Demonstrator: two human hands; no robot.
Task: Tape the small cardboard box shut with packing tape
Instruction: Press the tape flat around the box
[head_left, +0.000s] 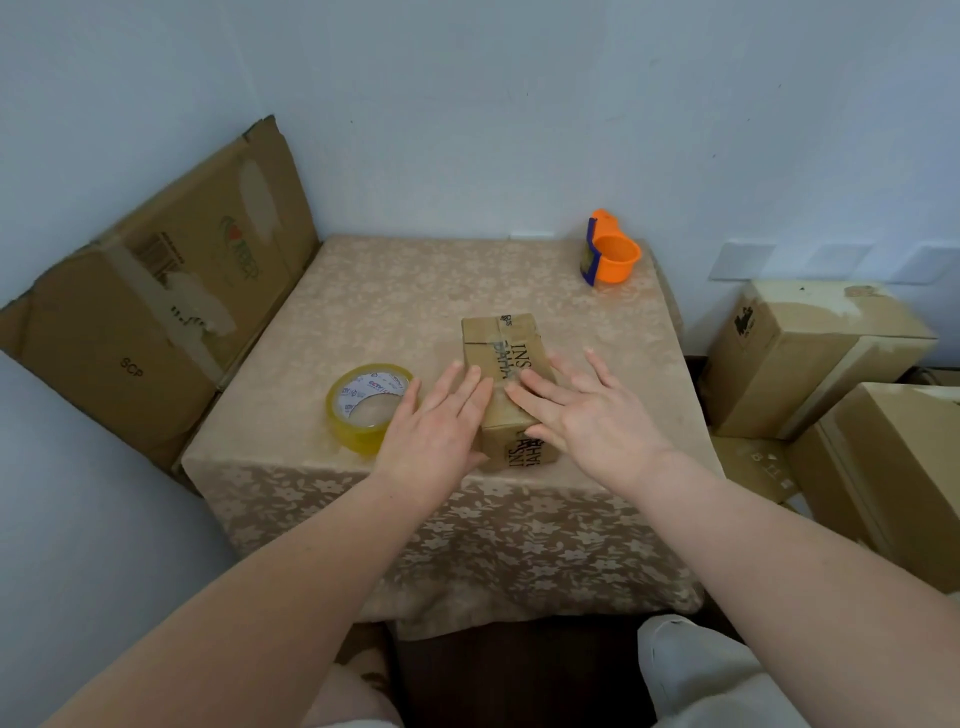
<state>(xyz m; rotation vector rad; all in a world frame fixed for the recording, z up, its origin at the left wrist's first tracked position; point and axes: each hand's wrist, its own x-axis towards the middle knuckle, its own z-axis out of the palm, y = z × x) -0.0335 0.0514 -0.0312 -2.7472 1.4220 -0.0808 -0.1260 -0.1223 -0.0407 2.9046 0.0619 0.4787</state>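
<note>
A small brown cardboard box (501, 345) with black lettering lies near the front of the table, its flaps down and clear tape running along its top. My left hand (441, 426) lies flat against the box's left side, fingers spread. My right hand (587, 410) presses palm-down on the box's top and right edge, fingers apart. Neither hand grips anything. A roll of clear yellowish packing tape (369, 408) lies flat on the table just left of my left hand.
The table (405, 301) wears a beige flowered cloth. An orange tape dispenser (609, 254) stands at its back right corner. A flattened carton (156, 301) leans on the wall at left; stacked cartons (810, 353) fill the floor at right.
</note>
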